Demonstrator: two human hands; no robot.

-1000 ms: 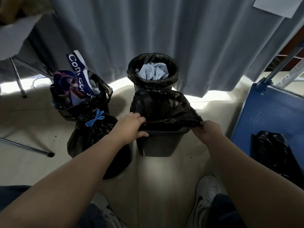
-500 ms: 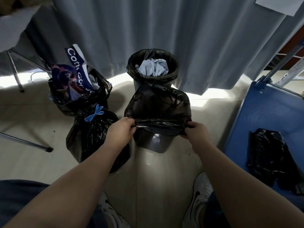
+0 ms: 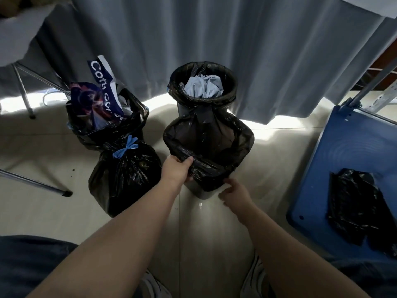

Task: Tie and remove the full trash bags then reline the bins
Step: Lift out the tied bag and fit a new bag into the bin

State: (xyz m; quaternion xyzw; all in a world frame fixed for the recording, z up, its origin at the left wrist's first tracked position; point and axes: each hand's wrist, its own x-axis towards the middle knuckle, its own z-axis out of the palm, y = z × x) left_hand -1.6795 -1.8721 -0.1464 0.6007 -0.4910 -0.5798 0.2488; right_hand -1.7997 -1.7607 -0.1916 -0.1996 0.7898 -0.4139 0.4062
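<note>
A fresh black liner (image 3: pixel 209 138) lies spread over the rim of the near dark bin (image 3: pixel 203 191). My left hand (image 3: pixel 176 172) pinches the liner's folded edge at the bin's left front. Just right of the bin's front my right hand (image 3: pixel 235 191) hovers with fingers loosely apart, touching or almost touching the liner's lower edge. Behind stands a second bin (image 3: pixel 203 87), lined in black, with crumpled pale paper inside. To the left a tied black bag (image 3: pixel 124 175) with a blue tie rests on the floor, in front of an open full bag (image 3: pixel 107 123) holding blue printed packaging.
A grey curtain (image 3: pixel 214 39) hangs behind the bins. A blue plastic chair seat (image 3: pixel 348 160) at the right carries loose black bags (image 3: pixel 361 207). Metal chair legs (image 3: pixel 34 181) stand at the left. My shoes (image 3: pixel 251 282) are at the bottom edge.
The liner's mouth now sits folded down over the near bin's rim. My right hand has let go of the edge and dropped toward the bin's front; my left still grips.
</note>
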